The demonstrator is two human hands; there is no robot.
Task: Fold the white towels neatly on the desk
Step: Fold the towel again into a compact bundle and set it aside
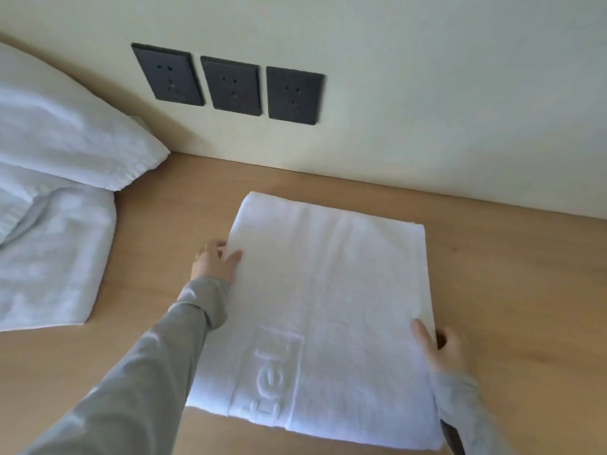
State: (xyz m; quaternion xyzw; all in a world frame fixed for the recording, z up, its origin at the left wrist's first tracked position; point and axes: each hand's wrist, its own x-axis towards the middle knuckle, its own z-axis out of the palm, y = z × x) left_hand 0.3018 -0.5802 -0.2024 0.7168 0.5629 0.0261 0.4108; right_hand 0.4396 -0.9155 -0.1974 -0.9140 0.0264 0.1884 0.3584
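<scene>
Pale wooden worktop [492, 290] carries a folded white terry towel [328, 290]; left grip [215, 261] at nine o'clock, right grip [440, 346] at four, pinch its edges, likely squaring it.

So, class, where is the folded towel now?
The folded towel lies centrally in head view, on the desk, below the sockets, between left hand and right hand.

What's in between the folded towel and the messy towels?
Bare wooden desk, plus the left hand holding the folded towel, in the head view.
</scene>
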